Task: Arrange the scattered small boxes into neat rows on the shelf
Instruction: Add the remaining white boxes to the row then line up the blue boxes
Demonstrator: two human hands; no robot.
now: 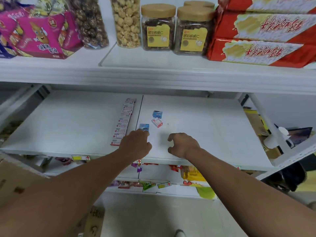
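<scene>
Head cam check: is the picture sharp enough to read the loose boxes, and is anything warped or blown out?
Head view: soft overall, print on the loose blue box and red-and-white box unreadable; wide-angle bends the shelf edge; lighting even, no harsh glare.

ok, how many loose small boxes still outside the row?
3: a blue box farthest back, a white-red box just before it, another blue box at the left hand fingers. Hands may hide more.

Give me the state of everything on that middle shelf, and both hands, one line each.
Row of red boxes: lined up along the shelf.
Near blue box: loose, left hand touching it.
Far blue box: loose, tilted.
Red box: loose, askew.
Left hand: fingers curled on near blue box.
Right hand: empty, fingers loosely curled.
</scene>
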